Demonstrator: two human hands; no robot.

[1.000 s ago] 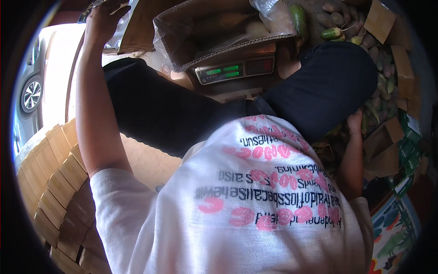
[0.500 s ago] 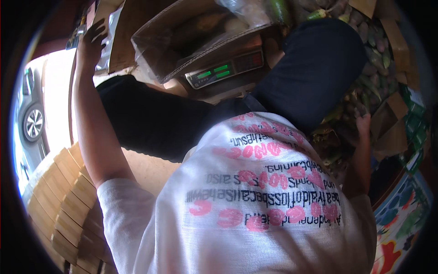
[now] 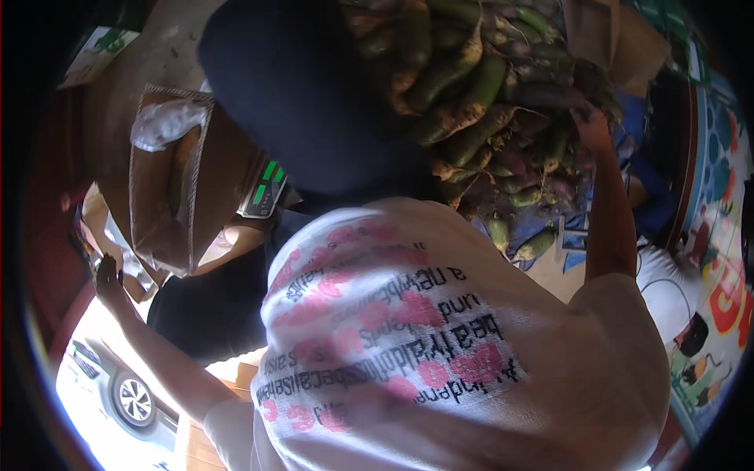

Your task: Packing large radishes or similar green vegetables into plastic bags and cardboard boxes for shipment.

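My right hand [image 3: 594, 128] is at the right side of a big pile of long green and purplish radishes [image 3: 479, 86]. Its fingers close on the end of a dark purple radish [image 3: 550, 96], though the grip is partly hidden. At the far left my left hand [image 3: 110, 276] is held out with fingers apart and nothing visible in it. It is beside an open carton [image 3: 98, 216] with clear plastic in it. Between my legs stands a plastic-lined cardboard box [image 3: 161, 204]. A scale with green lit digits [image 3: 265, 188] shows partly behind my knee.
My dark-trousered knee [image 3: 306, 94] rises beside the pile. Cardboard flaps [image 3: 616, 39] stand behind my right hand. Another person in a white top [image 3: 666, 282] is at the right, by a colourful printed panel [image 3: 719, 290]. A parked car [image 3: 129, 396] shows at lower left.
The view has turned to the right, so the pile now fills the upper middle and the box and scale sit further left. My right hand reaches further forward over the pile.
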